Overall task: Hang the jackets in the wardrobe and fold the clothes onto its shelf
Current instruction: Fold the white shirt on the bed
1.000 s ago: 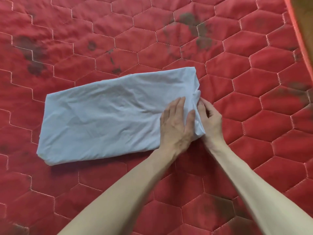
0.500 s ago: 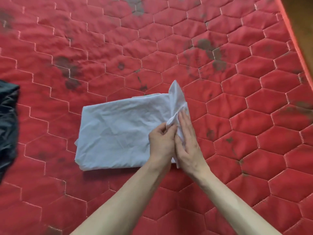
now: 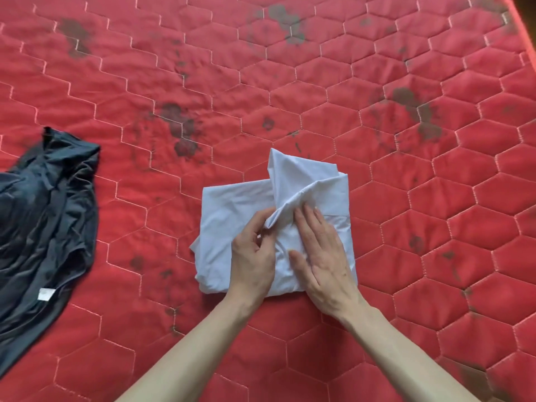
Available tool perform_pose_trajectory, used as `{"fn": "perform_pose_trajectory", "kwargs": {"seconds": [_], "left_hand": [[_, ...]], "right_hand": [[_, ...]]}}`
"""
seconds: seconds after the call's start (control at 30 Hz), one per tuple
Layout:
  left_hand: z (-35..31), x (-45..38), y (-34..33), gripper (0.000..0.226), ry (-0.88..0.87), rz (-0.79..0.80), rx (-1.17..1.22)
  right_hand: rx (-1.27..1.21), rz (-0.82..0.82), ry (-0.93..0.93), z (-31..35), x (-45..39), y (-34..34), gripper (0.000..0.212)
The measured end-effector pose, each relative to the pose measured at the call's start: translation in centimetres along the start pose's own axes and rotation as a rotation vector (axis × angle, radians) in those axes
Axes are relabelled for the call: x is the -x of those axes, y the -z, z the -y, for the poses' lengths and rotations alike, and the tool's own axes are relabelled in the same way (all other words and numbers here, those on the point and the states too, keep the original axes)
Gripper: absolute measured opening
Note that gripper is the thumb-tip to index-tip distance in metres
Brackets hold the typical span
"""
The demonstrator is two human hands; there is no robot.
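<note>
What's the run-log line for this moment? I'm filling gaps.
left hand: pinches white garment fold | right hand: presses flat | dark garment: unfolded, apart

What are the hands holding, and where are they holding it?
The left hand pinches the white cloth at the loose fold near its middle. The right hand holds nothing; it lies flat, pressing on the cloth.

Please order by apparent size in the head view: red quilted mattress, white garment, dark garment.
1. red quilted mattress, fills the frame.
2 and 3. Unsure: dark garment is cut by the frame edge, white garment is folded and partly under the hands.
</note>
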State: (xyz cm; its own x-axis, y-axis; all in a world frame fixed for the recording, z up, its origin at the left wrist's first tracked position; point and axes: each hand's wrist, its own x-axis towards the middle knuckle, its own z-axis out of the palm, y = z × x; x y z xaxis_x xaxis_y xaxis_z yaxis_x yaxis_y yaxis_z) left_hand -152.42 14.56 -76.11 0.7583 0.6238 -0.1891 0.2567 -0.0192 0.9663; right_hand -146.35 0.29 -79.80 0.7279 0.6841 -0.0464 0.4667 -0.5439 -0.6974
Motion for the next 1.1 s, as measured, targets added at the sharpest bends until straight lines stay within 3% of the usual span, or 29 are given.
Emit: {"fn": "perform_pose_trajectory", "kwargs": {"seconds": [0.1, 0.37, 0.57, 0.8, 0.87, 0.93, 0.97, 1.03, 1.1], "left_hand": [[1.3, -0.3, 2.4, 0.046, 0.050, -0.062, 0.011], [6.2, -1.0, 7.4, 0.025, 0.153, -0.138, 0.006], [8.4, -1.8, 8.7, 0.027, 0.272, -0.278, 0.104], [10.9, -3.2, 9.7, 0.017, 0.295, -0.337, -0.003], [10.6, -3.2, 9.9, 0.018, 0.293, -0.359, -0.133], [9.6, -2.8, 9.9, 0.005, 0.271, -0.413, -0.428], [9.1, -2.6, 9.7, 0.020, 0.200, -0.434, -0.616], [8.6, -2.6, 9.0, 0.042, -0.073, -0.331, -0.879], [9.0, -2.9, 7.8, 0.057, -0.333, -0.075, -1.069]], "right_hand": [[0.125, 0.029, 0.048, 0.9, -0.6, -1.6, 0.066], [0.490, 0.073, 0.082, 0.6, -1.7, -6.1, 0.064], [0.592, 0.000, -0.066, -1.6, -3.0, -6.4, 0.065], [0.597, 0.042, -0.114, -3.2, -6.2, -5.4, 0.070], [0.610, 0.065, -0.092, -3.6, -6.8, -5.9, 0.071], [0.649, 0.083, -0.071, -3.9, -7.1, -6.5, 0.071], [0.668, 0.091, -0.064, -4.0, -7.1, -6.8, 0.071], [0.688, 0.104, -0.049, -4.1, -7.3, -7.0, 0.071], [0.689, 0.117, -0.034, -4.1, -7.3, -6.8, 0.072]]}}
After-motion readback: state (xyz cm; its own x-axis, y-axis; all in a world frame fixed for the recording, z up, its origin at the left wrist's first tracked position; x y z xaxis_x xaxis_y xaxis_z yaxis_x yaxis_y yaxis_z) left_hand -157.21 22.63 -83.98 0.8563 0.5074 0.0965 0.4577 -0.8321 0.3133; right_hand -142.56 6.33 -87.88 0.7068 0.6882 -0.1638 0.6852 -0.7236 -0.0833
